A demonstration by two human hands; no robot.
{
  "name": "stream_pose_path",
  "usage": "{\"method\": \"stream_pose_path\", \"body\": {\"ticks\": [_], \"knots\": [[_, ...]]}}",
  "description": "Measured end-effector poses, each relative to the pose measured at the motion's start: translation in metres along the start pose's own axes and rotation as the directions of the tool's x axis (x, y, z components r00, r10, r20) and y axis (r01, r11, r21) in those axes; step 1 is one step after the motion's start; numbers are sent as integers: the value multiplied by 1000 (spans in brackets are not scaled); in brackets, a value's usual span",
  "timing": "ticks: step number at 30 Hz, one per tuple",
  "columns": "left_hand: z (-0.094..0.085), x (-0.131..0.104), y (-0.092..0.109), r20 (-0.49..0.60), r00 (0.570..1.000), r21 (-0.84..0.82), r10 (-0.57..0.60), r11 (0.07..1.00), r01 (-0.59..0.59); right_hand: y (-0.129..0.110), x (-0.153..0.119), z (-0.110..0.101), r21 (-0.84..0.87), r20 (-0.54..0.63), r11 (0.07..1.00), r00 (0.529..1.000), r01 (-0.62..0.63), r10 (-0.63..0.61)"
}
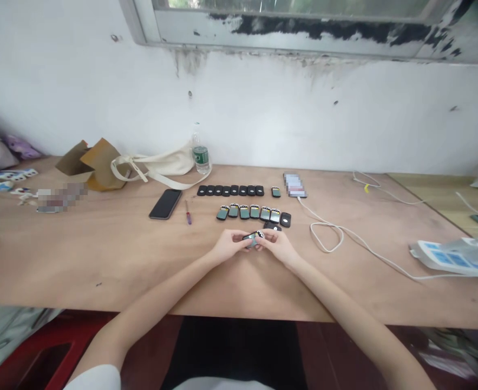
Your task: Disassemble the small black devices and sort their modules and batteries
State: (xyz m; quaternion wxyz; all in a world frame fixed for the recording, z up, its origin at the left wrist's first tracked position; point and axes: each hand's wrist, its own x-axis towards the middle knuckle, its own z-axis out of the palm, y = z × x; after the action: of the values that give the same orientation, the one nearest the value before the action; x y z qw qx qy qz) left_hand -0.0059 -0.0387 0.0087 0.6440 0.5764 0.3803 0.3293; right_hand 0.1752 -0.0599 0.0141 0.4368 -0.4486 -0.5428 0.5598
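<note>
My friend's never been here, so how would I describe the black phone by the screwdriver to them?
On the wooden table, find the cream bag near the wall. The black smartphone lies in front of its strap, left of the slim screwdriver. It is dark and no cable shows on it, unlike the lit phone on a white cable.

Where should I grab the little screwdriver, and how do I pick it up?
Pinch the screwdriver by its purple handle, coming down from above on the side nearest you. It lies flat on the table, handle towards you and thin shaft pointing away, so the thicker handle should be easiest to hold. The phone on its left probably leaves less finger room there.
</note>
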Motion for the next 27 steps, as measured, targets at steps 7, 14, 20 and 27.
{"method": "stream_pose_path", "body": {"ticks": [7, 14, 20, 27], "knots": [[1, 3, 0, -103, 995, -78, 1, 997, -10, 3, 0, 3, -24, -13, 999, 999, 29, -29], [4, 1, 5, -95, 984, -165, -154, 977, 137, 12, 5, 2, -51, -118, 997, 991, 59, -64], [6, 3, -2, -167, 976, -169, -137, 980, 109, 14, 1, 2, -334, -55, 913, 962, 236, -268], [3, 7, -2, -154, 985, -164, -72, 985, 46, 3, 17, -22, -631, -55, 718, 906, 294, -420]]}}
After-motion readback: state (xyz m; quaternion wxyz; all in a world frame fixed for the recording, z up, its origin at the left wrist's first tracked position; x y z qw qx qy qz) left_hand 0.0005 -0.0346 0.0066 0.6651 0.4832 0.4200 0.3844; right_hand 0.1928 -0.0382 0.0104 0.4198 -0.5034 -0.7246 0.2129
